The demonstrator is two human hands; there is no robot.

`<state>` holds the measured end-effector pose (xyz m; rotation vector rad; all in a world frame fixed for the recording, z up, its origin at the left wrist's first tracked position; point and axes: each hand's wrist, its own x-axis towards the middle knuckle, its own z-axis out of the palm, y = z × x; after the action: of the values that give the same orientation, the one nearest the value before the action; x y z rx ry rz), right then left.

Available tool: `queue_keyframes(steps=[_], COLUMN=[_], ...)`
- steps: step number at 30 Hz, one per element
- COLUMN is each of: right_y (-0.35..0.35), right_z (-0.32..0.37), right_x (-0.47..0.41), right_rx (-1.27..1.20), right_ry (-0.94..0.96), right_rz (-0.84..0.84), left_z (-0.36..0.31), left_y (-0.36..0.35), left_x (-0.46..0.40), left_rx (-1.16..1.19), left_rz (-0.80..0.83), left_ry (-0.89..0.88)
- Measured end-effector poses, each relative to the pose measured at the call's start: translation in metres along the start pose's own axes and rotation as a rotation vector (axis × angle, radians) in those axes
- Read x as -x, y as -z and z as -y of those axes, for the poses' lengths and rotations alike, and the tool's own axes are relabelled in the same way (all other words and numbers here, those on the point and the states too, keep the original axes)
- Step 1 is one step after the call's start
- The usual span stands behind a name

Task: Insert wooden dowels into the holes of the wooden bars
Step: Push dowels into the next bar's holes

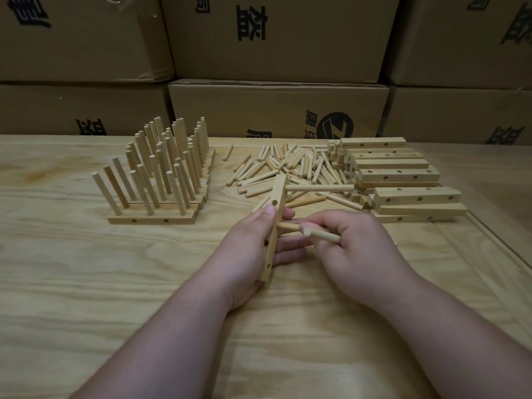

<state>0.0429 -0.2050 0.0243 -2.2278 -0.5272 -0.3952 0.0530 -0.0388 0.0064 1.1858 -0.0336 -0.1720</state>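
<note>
Behind the counter (86, 283) we see stacked cardboard boxes (276, 108) with black printed characters, cut off and partly hidden, so we cannot read them. Finished bars with upright dowels (161, 174) stand at left; a loose dowel pile (288, 168) and stacked empty bars (400, 174) lie at right, too many to count. Our left hand (247, 249) wraps its grip round one bar (275, 223) holding one inserted dowel (319, 187). Our right hand (354, 251) pinches a second dowel (322, 235) at that bar
</note>
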Motion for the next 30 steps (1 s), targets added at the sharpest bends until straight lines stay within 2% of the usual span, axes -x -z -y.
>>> queue_keyframes(steps=[7, 12, 15, 19, 23, 25, 28, 30], right_y=[-0.004, -0.005, -0.007, -0.013, -0.008, -0.002, -0.004, -0.008], right_z=[-0.004, -0.008, -0.013, -0.022, -0.022, -0.020, -0.015, -0.014], right_x=[-0.001, -0.001, -0.002, -0.003, -0.005, -0.004, -0.001, 0.001], right_rx=[0.007, -0.039, -0.172, -0.405, -0.372, -0.321, -0.340, -0.368], right_ry=[-0.030, -0.027, -0.039, -0.177, -0.309, -0.338, -0.331, -0.272], right_rz=[-0.004, 0.036, 0.028, -0.110, -0.241, -0.141, 0.117, 0.171], left_z=[0.006, 0.005, 0.005, 0.001, -0.006, -0.007, -0.008, -0.009], left_y=[-0.002, 0.002, 0.003, 0.001, 0.004, 0.004, 0.004, 0.004], left_x=[-0.005, -0.005, -0.005, -0.008, -0.010, -0.009, -0.009, -0.009], left_rx=[-0.161, -0.126, -0.092, 0.031, 0.238, 0.264, 0.311, 0.332], left_rz=[-0.043, -0.028, -0.024, -0.110, -0.201, -0.208, -0.195, -0.188], left_ry=[-0.053, -0.041, -0.031, -0.021, -0.002, -0.012, -0.012, -0.010])
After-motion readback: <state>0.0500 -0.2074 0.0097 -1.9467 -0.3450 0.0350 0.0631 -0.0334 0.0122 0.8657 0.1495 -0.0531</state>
